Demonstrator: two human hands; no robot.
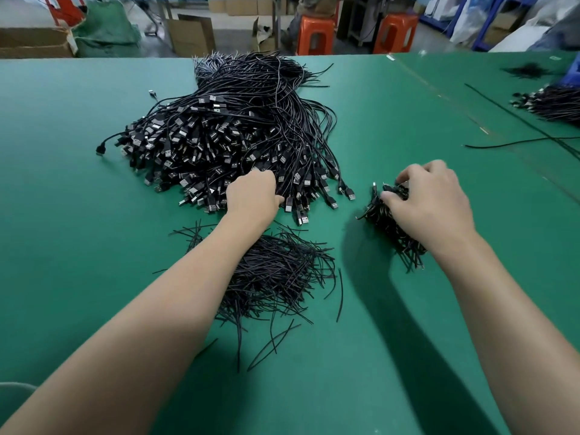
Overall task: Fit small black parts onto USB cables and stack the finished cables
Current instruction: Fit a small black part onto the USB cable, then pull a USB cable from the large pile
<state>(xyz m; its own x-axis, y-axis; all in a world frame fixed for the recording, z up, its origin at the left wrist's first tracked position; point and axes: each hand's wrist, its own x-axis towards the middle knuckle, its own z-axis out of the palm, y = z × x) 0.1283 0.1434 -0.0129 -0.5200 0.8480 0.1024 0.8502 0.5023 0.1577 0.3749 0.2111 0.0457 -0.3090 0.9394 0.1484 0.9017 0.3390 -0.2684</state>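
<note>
A big heap of black USB cables (232, 133) lies on the green table (78, 215), plugs pointing toward me. My left hand (252, 196) reaches into its near edge, fingers curled among the plugs; what they hold is hidden. A loose pile of thin black strands (276, 274) lies under my left forearm. To the right sits a small clump of black parts (389, 221). My right hand (430, 202) rests on this clump, its fingers curled and pinching pieces at the top.
A second bundle of cables (552, 103) and a blue bin (572, 73) sit at the far right, with single cables (514, 141) trailing across the table. Orange stools (315, 34) and cardboard boxes (191, 34) stand beyond the far edge.
</note>
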